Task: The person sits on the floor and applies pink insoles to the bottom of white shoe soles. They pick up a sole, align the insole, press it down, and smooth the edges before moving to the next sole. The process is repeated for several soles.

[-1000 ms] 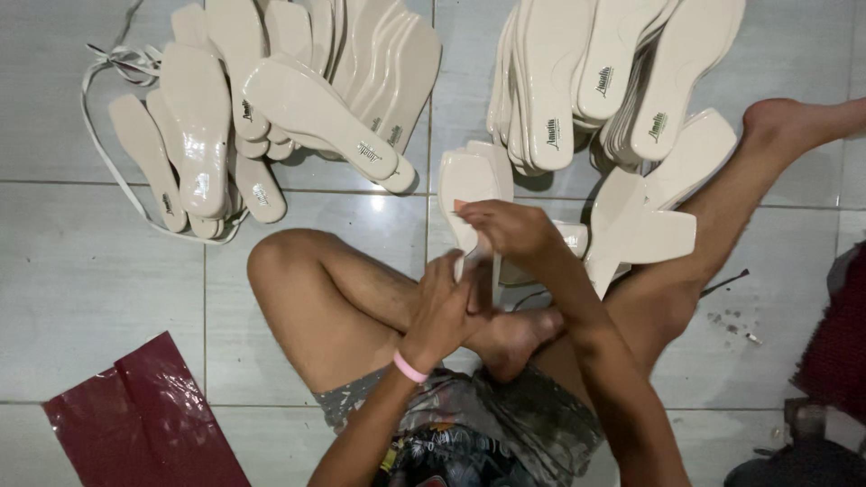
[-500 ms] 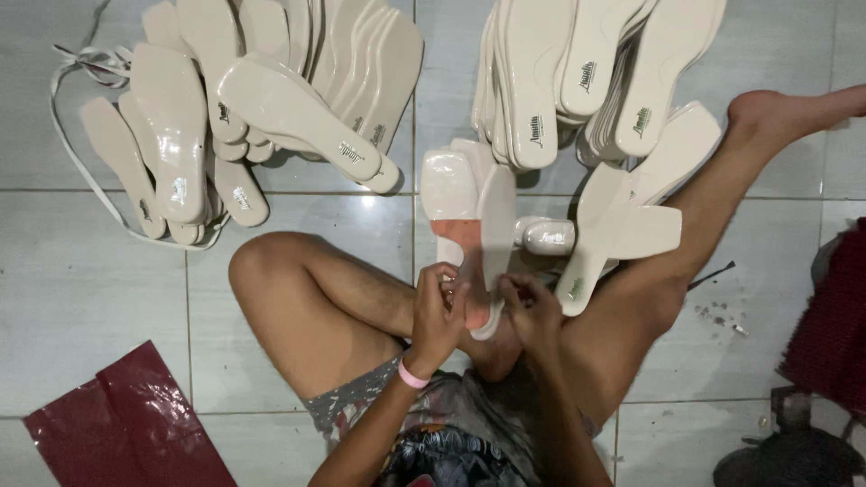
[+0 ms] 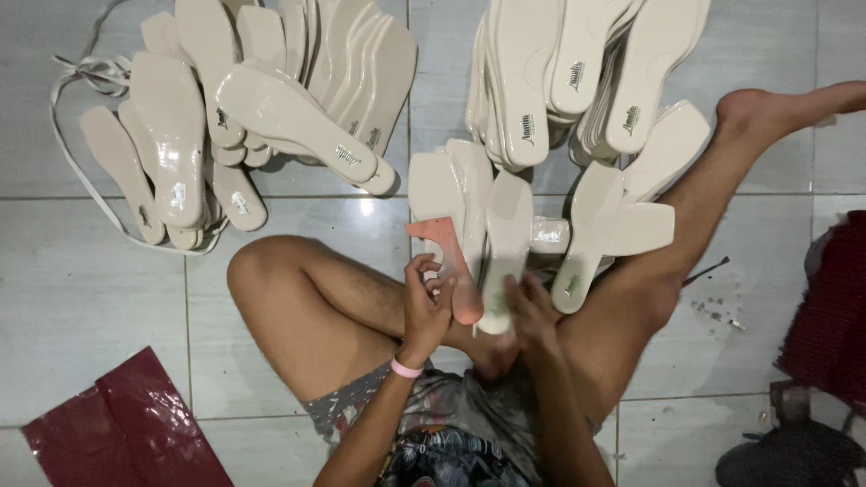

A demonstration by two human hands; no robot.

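Fingers (image 3: 424,280) of the left hand (image 3: 424,311) pinch a salmon-pink sole pattern (image 3: 448,261); right hand (image 3: 532,311) fingers curl round a cream glossy insole (image 3: 505,243) beside it.

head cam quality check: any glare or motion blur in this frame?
Head view: glare patch on the glossy floor tiles and shiny highlights on the cream soles; the right hand is smeared by motion blur, the left hand sharper; right edge with the dark red cloth is dim.
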